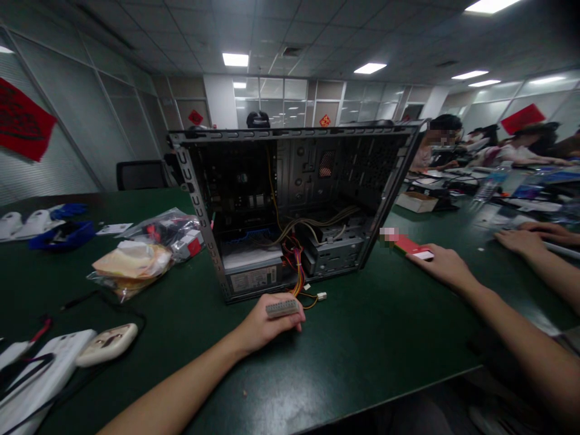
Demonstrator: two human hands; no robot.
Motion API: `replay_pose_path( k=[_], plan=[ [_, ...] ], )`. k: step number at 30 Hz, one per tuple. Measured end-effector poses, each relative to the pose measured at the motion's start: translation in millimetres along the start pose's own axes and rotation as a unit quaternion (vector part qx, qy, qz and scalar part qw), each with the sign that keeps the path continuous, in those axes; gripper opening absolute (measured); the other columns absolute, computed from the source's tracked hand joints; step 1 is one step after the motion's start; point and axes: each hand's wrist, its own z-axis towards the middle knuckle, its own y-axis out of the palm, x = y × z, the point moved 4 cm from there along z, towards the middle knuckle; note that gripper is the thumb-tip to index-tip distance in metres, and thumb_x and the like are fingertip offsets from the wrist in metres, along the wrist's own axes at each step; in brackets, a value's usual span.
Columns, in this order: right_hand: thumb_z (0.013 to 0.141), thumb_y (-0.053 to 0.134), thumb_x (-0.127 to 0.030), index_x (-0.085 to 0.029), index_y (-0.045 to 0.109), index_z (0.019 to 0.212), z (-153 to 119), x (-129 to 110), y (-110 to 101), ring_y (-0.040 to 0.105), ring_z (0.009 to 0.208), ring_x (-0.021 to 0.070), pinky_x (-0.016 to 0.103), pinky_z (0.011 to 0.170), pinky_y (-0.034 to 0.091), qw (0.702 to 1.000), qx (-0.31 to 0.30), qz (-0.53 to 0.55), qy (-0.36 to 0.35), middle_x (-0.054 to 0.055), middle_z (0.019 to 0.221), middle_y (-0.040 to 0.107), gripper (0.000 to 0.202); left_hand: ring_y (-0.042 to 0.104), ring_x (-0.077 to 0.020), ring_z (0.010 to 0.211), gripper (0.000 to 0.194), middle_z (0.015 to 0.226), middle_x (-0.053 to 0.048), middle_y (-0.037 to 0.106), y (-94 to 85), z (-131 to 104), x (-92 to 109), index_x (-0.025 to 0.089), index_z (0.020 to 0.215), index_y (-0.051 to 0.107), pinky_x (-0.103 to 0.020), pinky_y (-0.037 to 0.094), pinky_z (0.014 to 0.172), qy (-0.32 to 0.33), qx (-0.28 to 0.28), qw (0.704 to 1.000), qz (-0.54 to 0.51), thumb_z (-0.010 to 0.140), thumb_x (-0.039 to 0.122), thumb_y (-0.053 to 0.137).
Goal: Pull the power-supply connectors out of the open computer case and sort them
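Note:
An open computer case [294, 181] stands on the green table, its inside facing me. Coloured wires [298, 272] come out over its lower edge. Just in front of the case, my left hand [272, 320] is closed on a wide grey cable connector [281, 309]. A small white plug [321, 296] lies to the right of that hand. Further right, my right hand [441, 266] has its fingers on a red box [408, 244] lying on the table. The power supply [254, 278] sits at the lower left inside the case.
Plastic bags [131, 266] with parts lie left of the case, beside a blue tray [61, 234]. A white power strip [54, 374] and cables are at the lower left. Another person's hands [521, 238] rest on the table at the right, near a bottle [489, 181].

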Motion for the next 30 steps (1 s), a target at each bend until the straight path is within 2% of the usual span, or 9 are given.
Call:
replay_pose_path(
  k=[9,22,30],
  plan=[
    [0.083,0.04,-0.071,-0.012,0.06,0.115,4.2,6.1,4.6,0.064,0.101,0.0363,0.04,0.078,0.05,1.0,-0.006,-0.002,0.0,0.02,0.11,0.068,0.07,0.06,-0.0175,0.075,0.043,0.085,-0.009,0.065,-0.7,-1.0,3.2,0.012,0.071,0.072,-0.029,0.048,0.073,0.024,-0.004,0.999,0.022,0.085,0.051,0.064],
    [0.085,0.043,-0.068,-0.01,0.056,0.125,0.5,4.1,3.1,0.061,0.107,0.0374,0.042,0.087,0.049,1.0,0.001,0.007,-0.007,0.021,0.115,0.067,0.072,0.062,-0.0185,0.079,0.044,0.086,-0.01,0.066,-0.5,-1.3,3.1,0.011,0.078,0.073,-0.029,0.048,0.075,0.025,-0.003,1.0,0.003,0.088,0.052,0.061],
    [0.085,0.045,-0.067,-0.012,0.053,0.129,0.4,7.4,7.1,0.061,0.107,0.036,0.04,0.089,0.049,1.0,0.006,0.015,0.003,0.02,0.116,0.066,0.071,0.063,-0.0187,0.083,0.044,0.09,-0.01,0.067,-0.1,-1.4,2.6,0.011,0.082,0.075,-0.029,0.048,0.08,0.043,-0.025,0.998,0.029,0.089,0.051,0.06]
  ],
)
